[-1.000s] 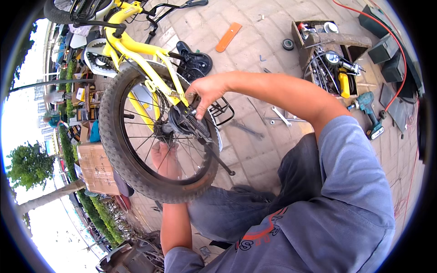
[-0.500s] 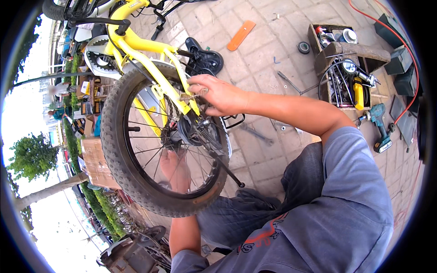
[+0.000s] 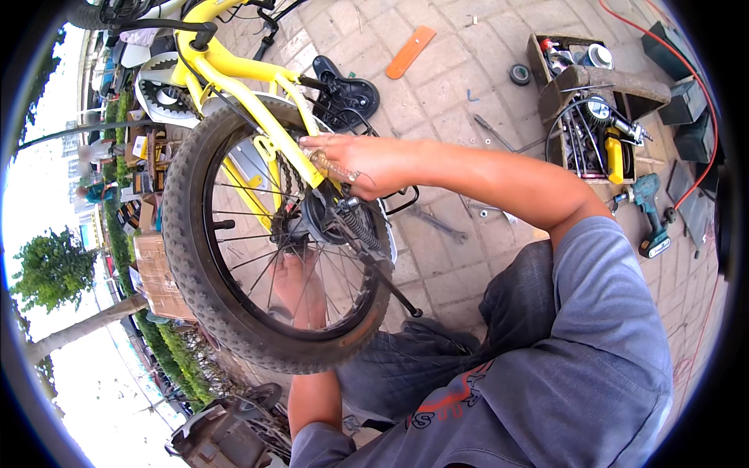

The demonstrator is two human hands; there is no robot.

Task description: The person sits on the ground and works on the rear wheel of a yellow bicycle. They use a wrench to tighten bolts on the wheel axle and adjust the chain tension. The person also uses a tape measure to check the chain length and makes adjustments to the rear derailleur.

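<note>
A yellow bicycle frame stretches from the upper left to a rear wheel with a knobby black tyre. My right hand is at the frame's rear end, just above the hub. Its fingers are bent in against the yellow tubes, and a thin, shiny coil-like piece shows across them; its kind is unclear. Below the hand are a dark round hub part and a black spring. My left hand reaches up behind the spokes to the hub's underside, where its fingertips are hidden.
A kickstand juts toward my knees. On the paving are a black saddle, an orange strip, a black ring, a wrench-like tool and a teal drill. A wooden toolbox stands at right.
My right hand has moved slightly left and down, closer in on the frame's end. The bicycle and wheel have shifted a little left in view. The left hand remains behind the hub.
</note>
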